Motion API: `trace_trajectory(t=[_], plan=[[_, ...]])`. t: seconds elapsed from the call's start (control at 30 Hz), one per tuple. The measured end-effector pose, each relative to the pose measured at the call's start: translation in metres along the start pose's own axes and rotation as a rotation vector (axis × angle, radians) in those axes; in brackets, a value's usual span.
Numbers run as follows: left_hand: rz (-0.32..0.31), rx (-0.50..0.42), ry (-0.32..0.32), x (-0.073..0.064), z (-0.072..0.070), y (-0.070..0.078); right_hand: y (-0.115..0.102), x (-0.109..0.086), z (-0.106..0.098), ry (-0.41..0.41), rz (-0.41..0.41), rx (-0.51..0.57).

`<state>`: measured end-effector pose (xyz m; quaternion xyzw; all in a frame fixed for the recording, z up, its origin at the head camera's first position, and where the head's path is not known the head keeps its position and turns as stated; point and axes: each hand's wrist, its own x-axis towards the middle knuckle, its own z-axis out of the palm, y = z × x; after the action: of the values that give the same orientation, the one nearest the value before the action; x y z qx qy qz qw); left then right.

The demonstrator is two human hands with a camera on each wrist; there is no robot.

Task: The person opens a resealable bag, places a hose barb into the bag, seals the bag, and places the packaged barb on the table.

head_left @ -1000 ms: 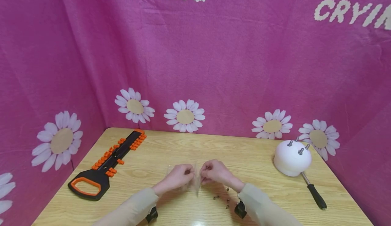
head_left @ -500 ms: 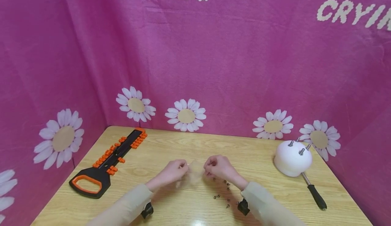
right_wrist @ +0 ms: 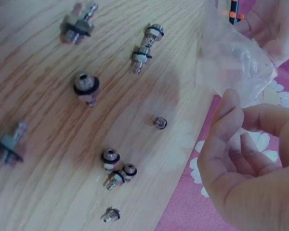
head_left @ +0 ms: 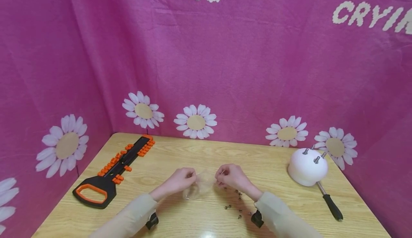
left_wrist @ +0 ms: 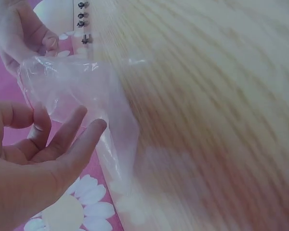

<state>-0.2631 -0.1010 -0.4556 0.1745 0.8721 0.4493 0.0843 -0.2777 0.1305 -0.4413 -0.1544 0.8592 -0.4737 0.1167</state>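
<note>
Hands (head_left: pixel 179 179) farther apart, bag (left_wrist: pixel 119 126) between, far table edge (head_left: pixel 206 142) well beyond.

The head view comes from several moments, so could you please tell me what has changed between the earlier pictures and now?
The left hand has moved left and the right hand slightly right, widening their gap; the clear plastic bag now spreads between them. More metal fittings show by the right hand than at first. The white rounded base, screwdriver and black-and-orange handled rack stayed put.
</note>
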Motion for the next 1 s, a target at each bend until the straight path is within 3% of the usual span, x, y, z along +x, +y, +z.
trace_trajectory(t=[0.33,0.43,0.57,0.77,1.0], plan=[[0.141,-0.018,0.013,0.003,0.006,0.000,-0.007,0.001,0.004,-0.012,0.023,-0.035],[0.159,-0.036,-0.022,0.002,0.005,0.001,-0.007,0.002,0.004,-0.020,0.037,-0.016],[0.170,0.060,-0.073,0.000,0.007,0.003,-0.007,0.002,0.004,-0.016,0.043,-0.010],[0.176,0.227,-0.088,-0.001,0.017,0.000,-0.007,-0.001,0.007,-0.056,0.031,0.041],[0.201,0.305,-0.087,0.002,0.023,-0.003,-0.009,0.000,0.007,-0.087,0.029,0.102]])
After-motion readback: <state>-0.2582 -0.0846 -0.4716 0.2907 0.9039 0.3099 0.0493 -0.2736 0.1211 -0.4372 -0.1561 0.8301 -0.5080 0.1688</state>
